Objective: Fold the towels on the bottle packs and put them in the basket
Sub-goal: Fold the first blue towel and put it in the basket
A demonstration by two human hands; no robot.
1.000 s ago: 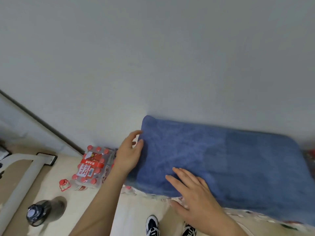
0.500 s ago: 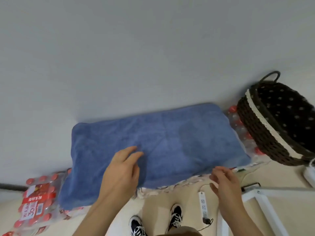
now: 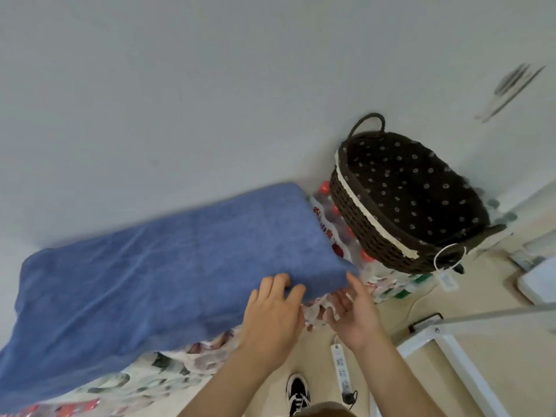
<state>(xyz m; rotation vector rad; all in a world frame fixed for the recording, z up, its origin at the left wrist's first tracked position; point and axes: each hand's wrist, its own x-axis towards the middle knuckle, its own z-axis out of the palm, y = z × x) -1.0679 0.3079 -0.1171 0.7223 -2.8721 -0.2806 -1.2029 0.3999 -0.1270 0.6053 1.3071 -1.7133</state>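
A blue towel [image 3: 168, 266] lies spread flat over the bottle packs [image 3: 334, 219] along the wall. My left hand [image 3: 272, 311] is at the towel's front edge near its right corner, fingers curled over the edge and thumb against it. My right hand [image 3: 353, 308] is just to the right, palm turned up and fingers loosely spread, with the thumb touching the towel's front right corner. The dark wicker basket [image 3: 362, 206], with a dotted lining and nothing in it, stands on the packs to the right of the towel.
A patterned cloth [image 3: 186, 364] shows under the towel's front edge. A white power strip [image 3: 341, 368] lies on the floor by my shoe [image 3: 298, 392]. A white metal frame [image 3: 451, 353] stands at the lower right. The wall rises right behind the packs.
The view has swung right, bringing the basket closer in. Both hands moved to the towel's front right corner; the left went from lying flat on the towel to gripping its edge.
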